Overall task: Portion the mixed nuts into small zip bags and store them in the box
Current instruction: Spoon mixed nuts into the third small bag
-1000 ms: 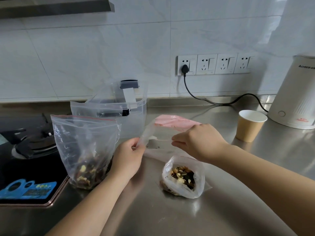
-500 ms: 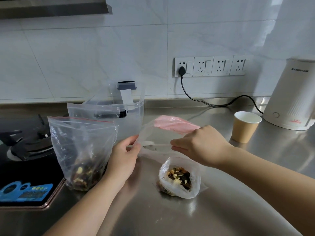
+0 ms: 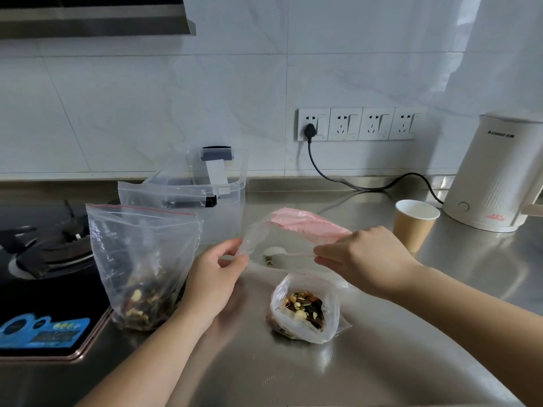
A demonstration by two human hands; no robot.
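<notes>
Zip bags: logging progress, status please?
Left hand and right hand pinch an empty zip bag. Filled small bag unsealed. Box open, unobstructed.

Nut bags beside the clear box

Large bag (image 3: 141,268) upright before box (image 3: 217,201); small filled bag (image 3: 305,312) open, empty bag (image 3: 282,239) held right of the box.

two bare forearms, no sleeves in view; left grip (image 3: 214,277) and right grip (image 3: 364,259) ungloved, ringless.

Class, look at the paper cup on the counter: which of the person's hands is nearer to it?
Right. The right hand holds a small bag just left of the paper cup; the left hand is farther left, beside the big nut bag.
</notes>
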